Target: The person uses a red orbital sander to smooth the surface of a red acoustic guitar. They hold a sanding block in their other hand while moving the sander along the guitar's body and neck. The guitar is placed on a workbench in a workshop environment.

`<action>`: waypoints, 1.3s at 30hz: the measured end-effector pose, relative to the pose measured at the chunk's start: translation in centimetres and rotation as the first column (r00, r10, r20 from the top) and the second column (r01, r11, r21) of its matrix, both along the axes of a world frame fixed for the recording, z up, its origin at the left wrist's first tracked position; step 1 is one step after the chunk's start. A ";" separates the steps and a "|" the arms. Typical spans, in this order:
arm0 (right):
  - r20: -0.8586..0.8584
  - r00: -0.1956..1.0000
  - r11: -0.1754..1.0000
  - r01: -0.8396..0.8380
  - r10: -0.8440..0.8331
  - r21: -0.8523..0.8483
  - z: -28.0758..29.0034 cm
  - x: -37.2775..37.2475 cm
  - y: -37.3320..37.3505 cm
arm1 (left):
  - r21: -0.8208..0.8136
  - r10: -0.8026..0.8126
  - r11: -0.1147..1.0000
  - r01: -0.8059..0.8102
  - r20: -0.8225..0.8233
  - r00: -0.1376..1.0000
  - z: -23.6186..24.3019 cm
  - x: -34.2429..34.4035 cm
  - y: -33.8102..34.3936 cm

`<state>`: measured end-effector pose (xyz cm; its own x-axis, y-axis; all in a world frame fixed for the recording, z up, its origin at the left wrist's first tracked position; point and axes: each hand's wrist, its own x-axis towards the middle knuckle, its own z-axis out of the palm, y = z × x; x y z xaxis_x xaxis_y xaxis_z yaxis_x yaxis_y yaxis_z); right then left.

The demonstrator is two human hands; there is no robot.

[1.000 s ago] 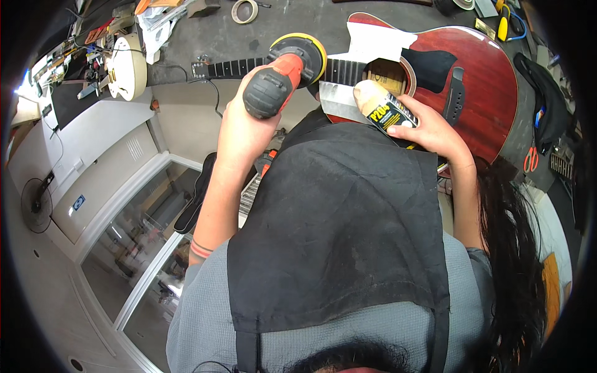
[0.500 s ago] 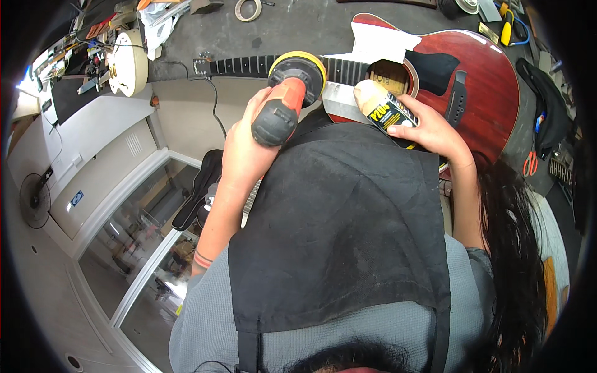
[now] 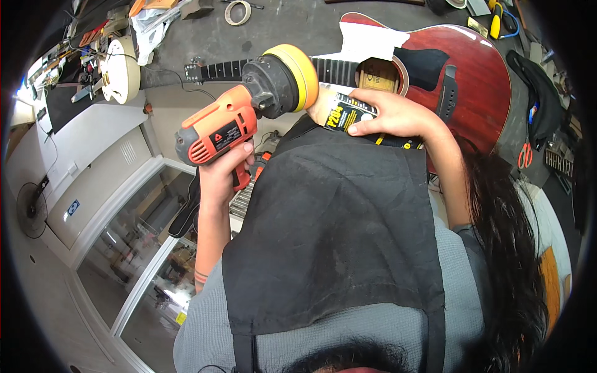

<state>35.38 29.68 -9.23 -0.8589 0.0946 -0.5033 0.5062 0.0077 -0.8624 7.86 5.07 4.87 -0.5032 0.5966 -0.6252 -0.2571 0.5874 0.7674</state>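
Observation:
My left hand (image 3: 217, 177) is wrapped around the handle of an orange and black power polisher (image 3: 221, 124), which lies tilted on its side. Its round yellow pad (image 3: 303, 74) faces right. In my right hand (image 3: 401, 117) is a bottle (image 3: 345, 117) with a black and yellow label, lying nearly level, thumb on the near side and fingers over the far side. The bottle's beige end meets or nearly meets the pad's face; which, I cannot tell. Just beyond both hands lies a dark red acoustic guitar (image 3: 482, 78), its neck passing behind the pad.
White sheets (image 3: 370, 42) partly cover the guitar top. On the grey bench (image 3: 292, 22) lie a tape roll (image 3: 237, 12) and red-handled scissors (image 3: 525, 155). A cream guitar body (image 3: 121, 71) and clutter stand at the left. My black apron (image 3: 336, 217) sits close below the hands.
The polisher has swung from pointing away to lying sideways, so its pad now faces the bottle. The bottle has moved left, toward the pad.

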 end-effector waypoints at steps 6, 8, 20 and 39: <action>0.024 1.000 0.997 0.000 0.002 -0.074 -0.1 0.0 -0.1 | -0.019 -0.006 1.000 0.007 0.040 0.999 -0.8 0.3 -1.1; 0.030 1.000 0.997 0.003 -0.001 -0.080 -0.1 0.0 -0.3 | -0.012 -0.003 1.000 0.004 0.057 0.998 -1.3 0.2 -1.3; 0.079 0.982 0.958 0.183 -0.170 -0.220 -0.6 2.9 -0.1 | -0.231 -0.230 0.959 0.165 -0.291 0.929 -2.4 -0.4 2.3; 0.152 0.952 0.928 0.294 -0.264 -0.227 -1.0 7.2 0.5 | -0.406 -0.500 0.856 0.321 -0.489 0.715 -0.9 3.0 9.5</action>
